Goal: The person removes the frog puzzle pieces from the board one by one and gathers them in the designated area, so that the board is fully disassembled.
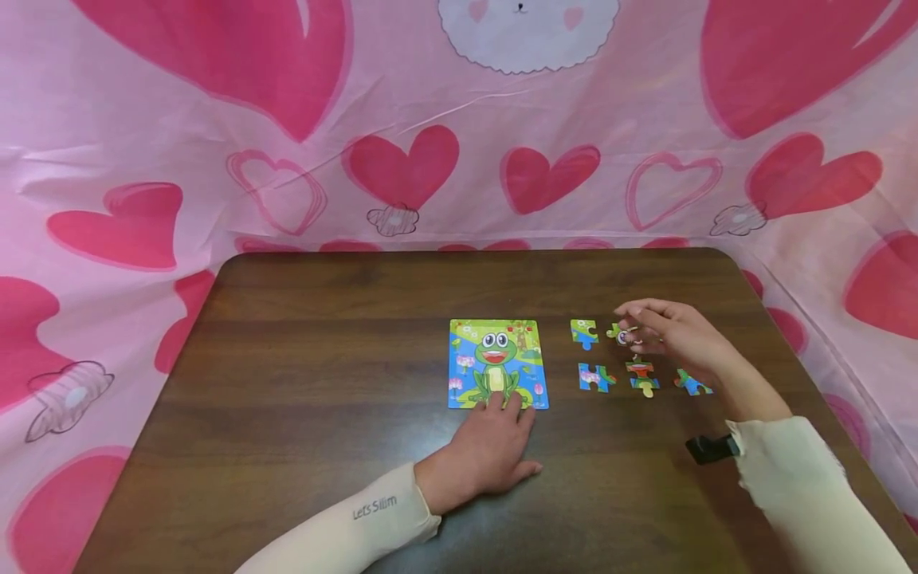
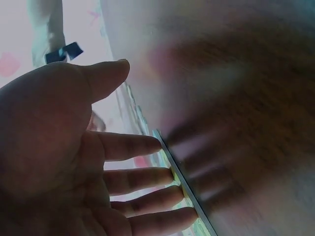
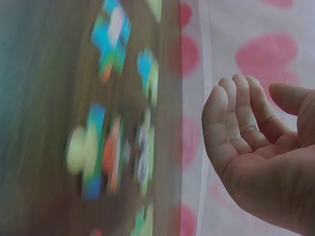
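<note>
A square frog picture board (image 1: 495,351) lies flat on the table, right of its middle. My left hand (image 1: 495,450) rests its fingertips on the board's near edge, fingers spread; in the left wrist view they touch the thin board edge (image 2: 179,177). Above the loose jigsaw pieces hovers my right hand (image 1: 677,335), its fingers loosely bent and nothing held in the right wrist view. Under it, one piece with a frog's eye (image 1: 622,336) is partly hidden. Near it lie a flower piece (image 1: 594,377), a frog-mouth piece (image 1: 642,370) and a blue-green piece (image 1: 692,383).
Another green and blue piece (image 1: 584,332) sits between the board and my right hand. The brown wooden table (image 1: 308,375) has rounded far corners. Pink heart-patterned cloth (image 1: 473,104) hangs behind and along the sides. A black strap end (image 1: 710,449) sticks out from the right sleeve.
</note>
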`<state>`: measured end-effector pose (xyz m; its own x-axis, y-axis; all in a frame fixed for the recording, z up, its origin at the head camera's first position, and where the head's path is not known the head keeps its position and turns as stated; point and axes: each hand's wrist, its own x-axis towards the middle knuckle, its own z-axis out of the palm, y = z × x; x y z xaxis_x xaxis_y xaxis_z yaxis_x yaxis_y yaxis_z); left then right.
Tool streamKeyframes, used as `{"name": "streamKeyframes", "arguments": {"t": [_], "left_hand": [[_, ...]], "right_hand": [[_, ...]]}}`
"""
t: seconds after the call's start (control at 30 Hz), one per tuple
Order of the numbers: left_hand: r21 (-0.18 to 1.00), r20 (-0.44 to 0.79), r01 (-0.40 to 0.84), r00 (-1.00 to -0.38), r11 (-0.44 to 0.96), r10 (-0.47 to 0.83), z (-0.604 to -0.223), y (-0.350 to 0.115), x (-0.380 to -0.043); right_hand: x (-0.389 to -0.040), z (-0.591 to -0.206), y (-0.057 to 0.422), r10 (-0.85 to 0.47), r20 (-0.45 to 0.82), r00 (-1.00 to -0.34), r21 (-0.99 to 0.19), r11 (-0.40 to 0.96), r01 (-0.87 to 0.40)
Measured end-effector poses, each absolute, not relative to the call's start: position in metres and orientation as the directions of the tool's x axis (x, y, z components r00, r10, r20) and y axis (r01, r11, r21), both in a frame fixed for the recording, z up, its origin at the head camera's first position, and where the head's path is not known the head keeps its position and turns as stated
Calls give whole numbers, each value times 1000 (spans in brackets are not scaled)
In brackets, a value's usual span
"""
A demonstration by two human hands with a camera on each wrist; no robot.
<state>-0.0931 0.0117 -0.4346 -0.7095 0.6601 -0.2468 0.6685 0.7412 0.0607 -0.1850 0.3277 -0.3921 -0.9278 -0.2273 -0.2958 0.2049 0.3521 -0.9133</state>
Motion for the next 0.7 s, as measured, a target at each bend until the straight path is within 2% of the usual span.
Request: {"name": "streamKeyframes", "arguments": {"t": [0.17, 0.37, 0.7], "left_hand": [[43, -235, 670, -714, 741, 659, -435, 13, -93], [56, -250, 673, -706, 738, 663, -435, 14, -95], [98, -264, 689, -678, 718, 686, -434, 11, -98]], "right_hand": [[-201, -392, 276, -309, -303, -902, -917, 352, 188], [-213, -410, 226, -361, -331, -872, -910, 367, 194], [-219, -430, 168, -437, -392, -809, -904, 345, 252]]}}
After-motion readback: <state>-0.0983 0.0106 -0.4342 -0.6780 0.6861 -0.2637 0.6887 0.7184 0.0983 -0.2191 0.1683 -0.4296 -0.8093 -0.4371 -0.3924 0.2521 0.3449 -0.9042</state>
